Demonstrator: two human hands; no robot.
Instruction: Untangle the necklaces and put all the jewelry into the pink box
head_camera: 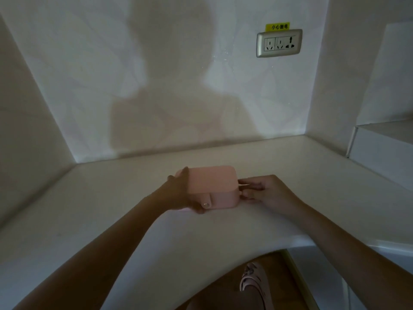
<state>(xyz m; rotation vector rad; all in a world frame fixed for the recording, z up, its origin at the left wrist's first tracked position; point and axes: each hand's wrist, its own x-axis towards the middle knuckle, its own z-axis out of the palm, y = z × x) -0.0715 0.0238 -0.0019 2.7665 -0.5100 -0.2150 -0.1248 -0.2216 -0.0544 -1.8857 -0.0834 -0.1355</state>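
Observation:
The pink box (212, 184) stands closed on the white counter (111, 209), its snap tab facing me. My left hand (181, 193) grips its left end, thumb under the front near the snap and fingers wrapped over the far side. At the box's right end, my right hand (266, 192) touches the side with its fingertips. No necklaces or other jewelry are visible.
The counter sits in a white wall niche with a wall socket (279, 43) above right. A raised white ledge (384, 151) stands at the right. The counter's curved front edge is near me, with a foot in a pink sandal (254, 278) below.

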